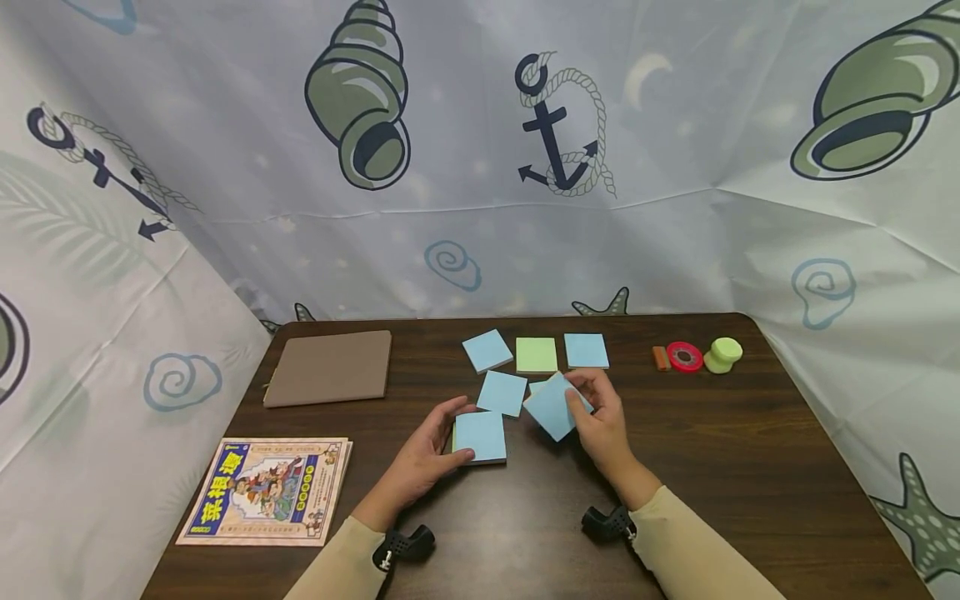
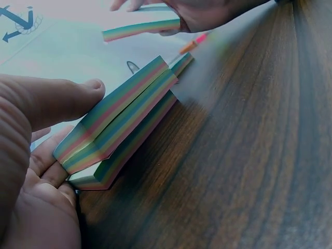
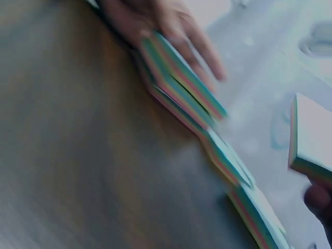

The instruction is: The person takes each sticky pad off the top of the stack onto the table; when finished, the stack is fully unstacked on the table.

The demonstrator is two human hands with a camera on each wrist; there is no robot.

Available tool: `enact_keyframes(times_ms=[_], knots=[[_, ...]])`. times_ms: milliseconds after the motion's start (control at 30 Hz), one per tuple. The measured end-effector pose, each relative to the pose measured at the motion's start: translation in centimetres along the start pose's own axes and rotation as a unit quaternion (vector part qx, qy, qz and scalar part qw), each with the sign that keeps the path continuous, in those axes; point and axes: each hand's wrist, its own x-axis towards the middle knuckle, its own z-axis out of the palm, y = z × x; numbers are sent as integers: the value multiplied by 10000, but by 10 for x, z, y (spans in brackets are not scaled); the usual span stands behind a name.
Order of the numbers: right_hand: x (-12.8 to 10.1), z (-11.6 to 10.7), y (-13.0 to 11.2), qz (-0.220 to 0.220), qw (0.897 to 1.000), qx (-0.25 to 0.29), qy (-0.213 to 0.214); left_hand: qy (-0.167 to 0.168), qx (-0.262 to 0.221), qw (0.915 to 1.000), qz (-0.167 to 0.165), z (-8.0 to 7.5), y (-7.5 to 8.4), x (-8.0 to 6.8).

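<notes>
Blue notepad [image 1: 552, 408] in your right hand's [image 1: 609, 433] grip above the counter [image 1: 727, 475]; stacked pads [image 1: 481, 436] in your left hand's [image 1: 418, 457] grip.

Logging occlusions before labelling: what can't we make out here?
Head: pale pad, mostly hidden by the raised blue pad.
Head: booklet, its finest print too small to read.
Right wrist: right hand, largely cut off by the right edge.
Right wrist: left hand, its outline blurred.

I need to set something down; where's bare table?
The dark-brown wooden table is bare right of the right hand, below the red disc. A narrower patch separates the flat taupe folder from the square blue paper pads, which crowd the middle near that hand and the left hand.
</notes>
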Motion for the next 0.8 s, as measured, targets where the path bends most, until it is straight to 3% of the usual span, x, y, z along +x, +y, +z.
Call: enact_keyframes(times_ms=[267,433,633,700,800], knots=[[20,-49,16,107,9940,-274,1056,-29,-37,10000,14,0,0,1],[27,-72,23,620,9905,-669,1033,-30,-53,10000,32,0,-1,0],[29,-79,28,1129,9827,-1108,965,-22,-67,10000,25,0,-2,0],[29,-80,30,1284,9760,-1503,913,-17,-66,10000,33,0,-2,0],[28,-79,34,1529,9581,-2276,827,-14,-77,10000,47,0,-2,0]])
